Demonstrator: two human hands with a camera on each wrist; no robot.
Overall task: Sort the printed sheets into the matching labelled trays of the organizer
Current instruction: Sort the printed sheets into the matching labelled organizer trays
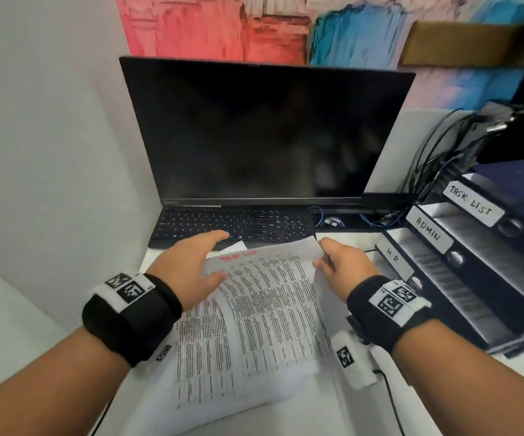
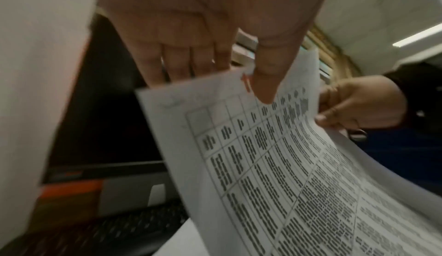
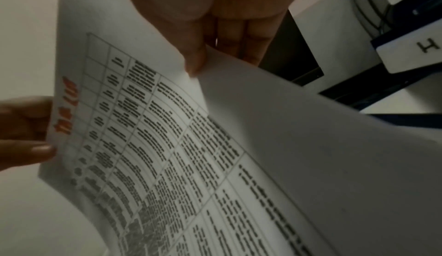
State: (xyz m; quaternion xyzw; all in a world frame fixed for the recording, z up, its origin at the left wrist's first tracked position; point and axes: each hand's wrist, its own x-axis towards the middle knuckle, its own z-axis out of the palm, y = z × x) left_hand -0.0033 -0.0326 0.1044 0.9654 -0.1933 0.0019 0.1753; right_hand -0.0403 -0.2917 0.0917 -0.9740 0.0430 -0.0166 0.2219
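Observation:
A printed sheet with a red title and a dense table is lifted at its top edge, over more printed sheets lying on the white desk. My left hand pinches its top left edge, thumb on the print, fingers behind. My right hand pinches the top right corner; in the right wrist view the thumb lies on the sheet. The dark organizer stands to the right, its trays labelled TASK LIST, ADMIN and H.R..
A dark monitor and a black keyboard stand just behind the sheets. Cables run behind the organizer. The H.R. tray holds a printed page. A white wall closes the left side.

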